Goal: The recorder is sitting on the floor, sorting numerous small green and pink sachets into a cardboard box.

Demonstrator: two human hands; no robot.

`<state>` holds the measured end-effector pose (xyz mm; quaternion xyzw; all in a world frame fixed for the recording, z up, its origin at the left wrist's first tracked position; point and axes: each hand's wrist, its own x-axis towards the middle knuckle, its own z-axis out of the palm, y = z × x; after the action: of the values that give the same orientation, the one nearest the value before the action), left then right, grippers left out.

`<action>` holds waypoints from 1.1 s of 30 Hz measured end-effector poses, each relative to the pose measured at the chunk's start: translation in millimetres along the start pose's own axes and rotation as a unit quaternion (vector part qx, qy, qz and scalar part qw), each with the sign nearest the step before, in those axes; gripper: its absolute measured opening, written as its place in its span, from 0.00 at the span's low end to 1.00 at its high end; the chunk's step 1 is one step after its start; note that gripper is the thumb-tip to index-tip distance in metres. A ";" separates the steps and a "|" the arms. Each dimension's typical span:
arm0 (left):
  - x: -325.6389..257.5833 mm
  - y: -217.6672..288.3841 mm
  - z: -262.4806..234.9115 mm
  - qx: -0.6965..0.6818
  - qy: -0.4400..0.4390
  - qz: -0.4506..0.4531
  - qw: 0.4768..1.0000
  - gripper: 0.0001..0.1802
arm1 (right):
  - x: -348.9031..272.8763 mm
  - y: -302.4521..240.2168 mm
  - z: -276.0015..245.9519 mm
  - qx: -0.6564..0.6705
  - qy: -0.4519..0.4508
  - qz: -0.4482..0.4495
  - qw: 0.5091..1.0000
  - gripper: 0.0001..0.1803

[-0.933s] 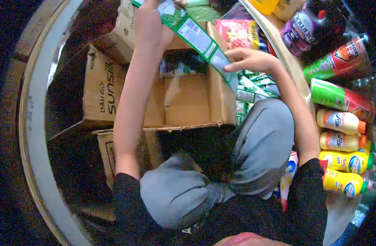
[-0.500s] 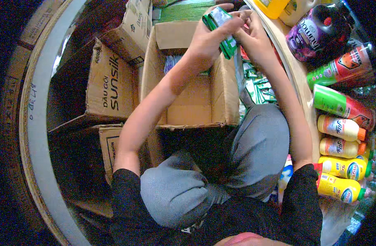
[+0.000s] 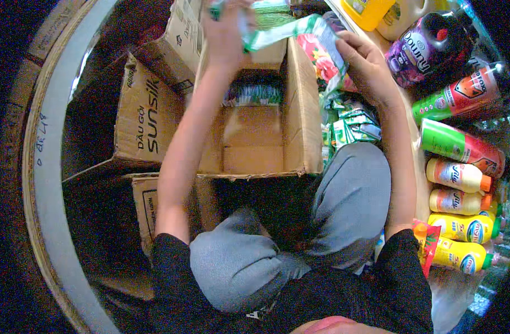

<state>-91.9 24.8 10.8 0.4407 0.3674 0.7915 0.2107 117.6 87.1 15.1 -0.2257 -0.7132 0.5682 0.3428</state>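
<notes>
A strip of sachets (image 3: pixel 322 62), green and white with a pink-flower print, stretches above the cardboard box (image 3: pixel 304 111). My left hand (image 3: pixel 228 39), smeared by motion, grips its green end over the box's far left corner. My right hand (image 3: pixel 366 62) pinches the floral end between thumb and fingers, right of the box. Inside the box, a row of small packets (image 3: pixel 258 94) stands along the far wall. Loose green-and-white sachets (image 3: pixel 352 125) lie in a heap under my right forearm.
Open cardboard cartons (image 3: pixel 141 114) stand to the left, inside a curved pale edge (image 3: pixel 46 183). On the right, a wooden shelf edge (image 3: pixel 402 119) carries a dark purple bottle (image 3: pixel 419 47), red-and-green cans (image 3: pixel 461 147), cream bottles (image 3: pixel 455 173) and yellow bottles (image 3: pixel 458 253).
My hands have moved apart, the left one to the left and the right one to the right and down. The folded green bundle now spreads out as a strip between them.
</notes>
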 end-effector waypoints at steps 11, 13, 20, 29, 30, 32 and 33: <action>-38.6 -2.8 50.0 -0.096 -0.030 -0.168 0.981 0.24 | 3.9 14.6 19.2 -0.147 -0.009 0.081 0.986 0.18; -14.5 -2.5 24.8 -0.211 0.026 -0.235 0.949 0.17 | -4.1 7.1 13.6 -0.119 -0.184 0.176 0.960 0.24; 36.7 5.6 -43.2 -0.288 0.007 -0.085 0.954 0.11 | 0.1 16.6 -7.4 0.038 -0.092 0.010 0.995 0.18; -39.3 -23.6 51.8 -0.236 -0.110 -0.219 0.940 0.32 | 9.4 5.6 18.6 -0.150 0.040 -0.146 0.977 0.17; -43.8 -23.1 52.4 -0.235 -0.110 -0.220 0.940 0.32 | 9.7 7.8 19.1 -0.149 0.041 -0.145 0.977 0.17; -53.1 -17.0 58.1 -0.334 -0.074 -0.195 0.919 0.29 | 14.5 11.0 20.2 -0.193 0.086 -0.114 0.971 0.18; -56.4 -13.2 60.0 -0.252 -0.090 -0.136 0.954 0.25 | 16.5 20.2 22.1 -0.094 0.095 -0.130 0.982 0.21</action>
<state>-11.2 20.0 -9.4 0.3890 0.1916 0.7793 0.4525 88.9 89.5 -3.1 -0.2151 -0.7511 0.4250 0.4570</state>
